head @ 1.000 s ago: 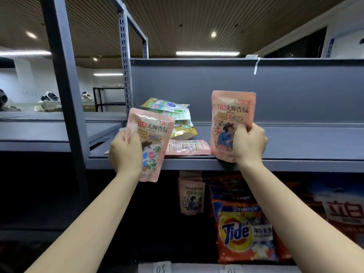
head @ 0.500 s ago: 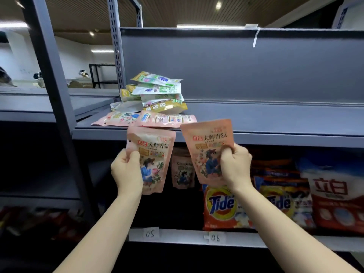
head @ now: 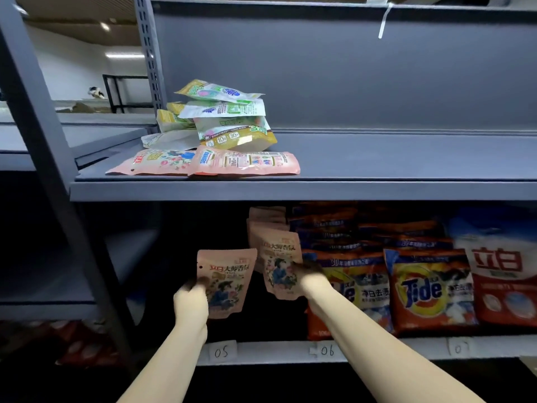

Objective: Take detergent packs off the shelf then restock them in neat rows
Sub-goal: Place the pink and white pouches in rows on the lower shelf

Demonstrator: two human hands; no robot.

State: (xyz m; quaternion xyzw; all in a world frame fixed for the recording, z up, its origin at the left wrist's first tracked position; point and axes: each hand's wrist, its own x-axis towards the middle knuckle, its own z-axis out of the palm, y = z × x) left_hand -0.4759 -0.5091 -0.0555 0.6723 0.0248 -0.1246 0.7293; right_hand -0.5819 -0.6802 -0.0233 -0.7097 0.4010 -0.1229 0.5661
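Hands are now reaching low in the frame, having dropped from the upper shelf (head: pixel 290 190). Left hand (head: pixel 190 301) is gripping one pink pack (head: pixel 225 282), right hand (head: pixel 308 274) another pink pack (head: pixel 280 264), so restocking is likely starting beside the pink row (head: pixel 266 225).

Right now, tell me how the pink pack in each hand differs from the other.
The left hand's pink pack is out in front of the dark gap at label 05; the right hand's pink pack is higher, against the row of pink packs. The left one is brightly lit, the right shadowed. Both are upright, showing the same print.
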